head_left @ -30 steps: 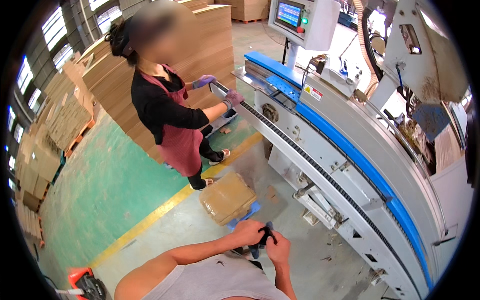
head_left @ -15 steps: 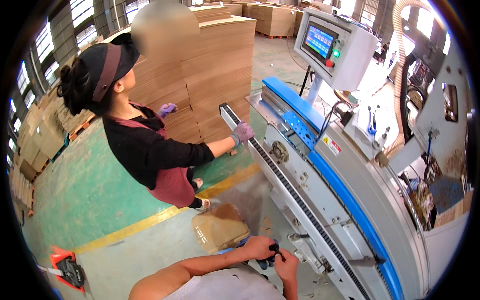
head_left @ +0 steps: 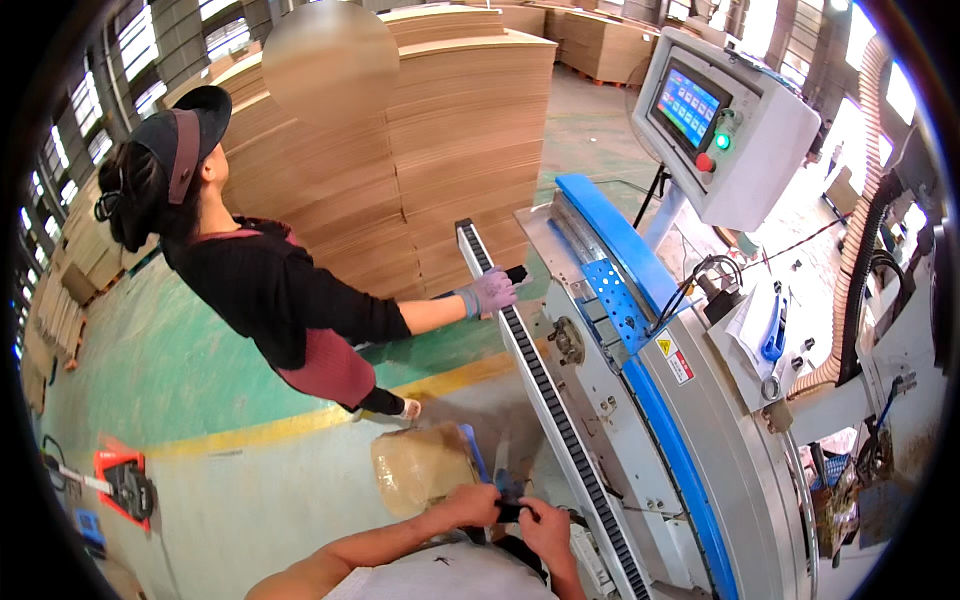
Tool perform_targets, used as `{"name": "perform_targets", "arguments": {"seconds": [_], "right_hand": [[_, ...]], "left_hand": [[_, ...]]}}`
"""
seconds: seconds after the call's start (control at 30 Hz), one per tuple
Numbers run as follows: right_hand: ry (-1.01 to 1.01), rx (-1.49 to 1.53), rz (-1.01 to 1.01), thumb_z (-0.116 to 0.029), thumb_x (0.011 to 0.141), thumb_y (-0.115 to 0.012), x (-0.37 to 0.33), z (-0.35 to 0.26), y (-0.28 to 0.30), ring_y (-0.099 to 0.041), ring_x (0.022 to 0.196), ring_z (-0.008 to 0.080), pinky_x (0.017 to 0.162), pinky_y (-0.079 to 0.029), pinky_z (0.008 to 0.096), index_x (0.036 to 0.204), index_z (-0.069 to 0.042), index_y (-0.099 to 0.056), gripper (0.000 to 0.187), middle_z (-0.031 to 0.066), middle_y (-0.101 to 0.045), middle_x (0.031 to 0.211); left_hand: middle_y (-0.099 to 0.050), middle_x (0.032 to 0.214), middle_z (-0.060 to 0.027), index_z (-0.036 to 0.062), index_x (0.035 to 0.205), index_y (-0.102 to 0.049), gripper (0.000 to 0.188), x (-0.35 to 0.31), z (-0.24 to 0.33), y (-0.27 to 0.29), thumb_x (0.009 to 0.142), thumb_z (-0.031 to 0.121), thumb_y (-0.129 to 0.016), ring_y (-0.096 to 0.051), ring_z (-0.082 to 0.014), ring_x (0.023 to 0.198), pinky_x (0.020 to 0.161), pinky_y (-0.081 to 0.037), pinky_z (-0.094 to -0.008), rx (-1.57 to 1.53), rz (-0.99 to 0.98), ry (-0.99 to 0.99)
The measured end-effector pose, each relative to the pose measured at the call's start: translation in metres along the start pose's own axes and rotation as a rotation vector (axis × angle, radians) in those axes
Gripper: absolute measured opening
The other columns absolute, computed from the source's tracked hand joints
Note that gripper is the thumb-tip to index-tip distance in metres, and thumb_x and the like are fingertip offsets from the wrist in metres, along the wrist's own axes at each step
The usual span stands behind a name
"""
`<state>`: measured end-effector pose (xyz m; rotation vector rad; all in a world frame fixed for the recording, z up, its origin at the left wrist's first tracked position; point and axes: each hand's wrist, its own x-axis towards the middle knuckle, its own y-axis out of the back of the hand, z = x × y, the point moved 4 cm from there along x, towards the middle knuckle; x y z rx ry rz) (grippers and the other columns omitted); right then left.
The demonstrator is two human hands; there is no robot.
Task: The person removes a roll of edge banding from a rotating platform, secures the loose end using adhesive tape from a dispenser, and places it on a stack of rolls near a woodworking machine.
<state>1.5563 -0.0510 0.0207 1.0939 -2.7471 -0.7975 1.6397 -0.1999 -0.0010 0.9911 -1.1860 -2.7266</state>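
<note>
At the bottom middle, close to my body, my left hand (head_left: 473, 505) and my right hand (head_left: 546, 529) are closed on a small black object (head_left: 509, 512) between them. Its kind is hard to make out. Below and beyond my left hand, a tan cardboard-coloured bundle (head_left: 420, 466) with a blue edge rests low on the floor. Right of my hands runs the machine's long side rail (head_left: 540, 385) with a black ribbed roller track. A co-worker's gloved hand (head_left: 488, 292) lies on that rail, with a dark piece beside its fingers.
The edge machine (head_left: 690, 430) with its blue strip fills the right side. A control box with a lit screen (head_left: 690, 105) stands above it. A co-worker (head_left: 270, 290) stands at left before tall board stacks (head_left: 465, 130). A red pallet jack (head_left: 122, 482) is at lower left.
The view has shifted, so the machine appears farther right. My hands still hold the black object. The co-worker has turned the head farther away, and a dark piece now shows by the gloved hand.
</note>
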Motion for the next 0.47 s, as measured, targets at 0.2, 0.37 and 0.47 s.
{"name": "perform_targets", "arguments": {"seconds": [0.2, 0.37, 0.47], "right_hand": [[0.059, 0.041, -0.254, -0.016, 0.082, -0.066, 0.032, 0.006, -0.004, -0.062, 0.055, 0.0181, 0.055, -0.048, 0.0323, 0.100, -0.005, -0.073, 0.022, 0.0148, -0.065, 0.065], [0.125, 0.005, -0.419, -0.018, 0.083, -0.067, 0.044, 0.012, -0.014, -0.060, 0.055, 0.0172, 0.057, -0.049, 0.0322, 0.107, -0.005, -0.072, 0.028, 0.0130, -0.065, 0.065], [0.153, -0.037, -0.503, -0.018, 0.083, -0.067, 0.042, 0.010, -0.029, -0.059, 0.055, 0.0166, 0.058, -0.049, 0.0313, 0.107, -0.003, -0.072, 0.028, 0.0126, -0.065, 0.066]], "left_hand": [[-0.070, 0.096, -0.0198, 0.0077, 0.096, -0.072, 0.027, -0.008, -0.002, 0.003, 0.079, 0.024, -0.058, -0.067, -0.0388, 0.092, 0.081, -0.053, -0.0491, -0.049, 0.100, 0.213], [-0.070, 0.099, -0.0194, 0.0076, 0.101, -0.071, 0.030, -0.029, -0.002, 0.007, 0.080, 0.023, -0.058, -0.066, -0.0373, 0.098, 0.084, -0.052, -0.0488, -0.092, 0.209, 0.328], [-0.069, 0.102, -0.0196, 0.0062, 0.102, -0.071, 0.031, -0.040, -0.014, 0.000, 0.079, 0.023, -0.059, -0.065, -0.0365, 0.101, 0.086, -0.051, -0.0489, -0.115, 0.265, 0.368]]}}
